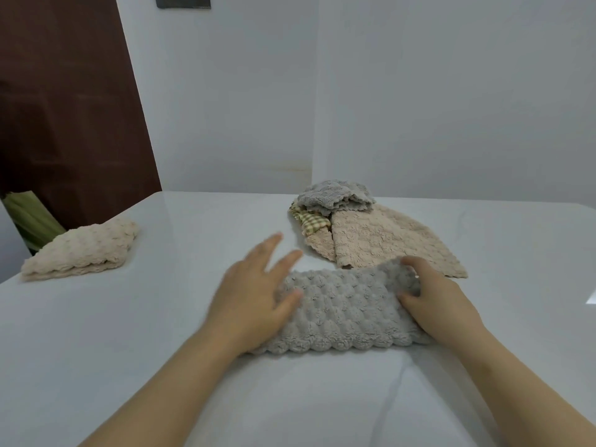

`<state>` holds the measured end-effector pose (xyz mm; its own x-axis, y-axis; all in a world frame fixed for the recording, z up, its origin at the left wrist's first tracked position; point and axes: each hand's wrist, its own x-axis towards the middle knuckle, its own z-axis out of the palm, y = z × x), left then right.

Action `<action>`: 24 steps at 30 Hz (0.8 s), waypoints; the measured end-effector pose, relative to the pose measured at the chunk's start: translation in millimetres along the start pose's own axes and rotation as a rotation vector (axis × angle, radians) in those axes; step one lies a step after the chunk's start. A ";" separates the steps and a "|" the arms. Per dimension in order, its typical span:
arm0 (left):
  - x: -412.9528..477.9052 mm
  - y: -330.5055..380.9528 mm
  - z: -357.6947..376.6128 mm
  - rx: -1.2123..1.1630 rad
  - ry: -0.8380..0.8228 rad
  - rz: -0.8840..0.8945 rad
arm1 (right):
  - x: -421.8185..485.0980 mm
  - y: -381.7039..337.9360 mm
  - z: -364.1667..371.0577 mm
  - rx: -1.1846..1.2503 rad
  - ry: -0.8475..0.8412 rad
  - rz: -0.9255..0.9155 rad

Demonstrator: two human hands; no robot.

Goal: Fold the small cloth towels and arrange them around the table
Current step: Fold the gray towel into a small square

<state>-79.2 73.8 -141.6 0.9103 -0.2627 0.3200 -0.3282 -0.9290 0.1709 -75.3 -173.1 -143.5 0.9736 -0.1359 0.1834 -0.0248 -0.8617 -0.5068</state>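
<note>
A grey bubble-textured towel lies folded into a long strip on the white table in front of me. My left hand rests flat on its left end, fingers spread. My right hand grips its right end, fingers curled around the fabric. A beige towel, folded, sits at the table's left edge. Behind the grey strip lies a pile of unfolded towels: a beige one, a green checked one and a crumpled grey one on top.
White walls stand right behind the table's far edge. A dark brown door or panel is at the far left, with something green striped beside the table's left edge.
</note>
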 end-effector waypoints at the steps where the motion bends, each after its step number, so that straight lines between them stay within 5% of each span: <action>1: 0.4 9.0 6.8 -0.003 -0.059 0.048 | 0.2 -0.7 0.1 0.026 0.043 -0.017; 8: 2.0 30.4 29.3 0.093 -0.416 0.067 | 4.0 10.9 -11.3 0.142 0.043 0.125; 13: 4.5 44.5 29.8 0.071 -0.428 0.018 | 5.9 16.0 -17.0 0.225 -0.045 0.247; 18: 6.0 37.0 25.0 0.057 -0.297 0.007 | 8.2 23.1 -13.5 0.401 0.125 0.201; 24: 4.6 37.9 32.6 0.101 -0.400 -0.022 | 17.2 15.9 -11.8 1.318 0.091 0.569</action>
<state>-79.3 28.9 -164.0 0.9496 -0.3047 -0.0741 -0.2994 -0.9512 0.0749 -61.6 -194.9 -138.6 0.8840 -0.3753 -0.2789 -0.1251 0.3848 -0.9145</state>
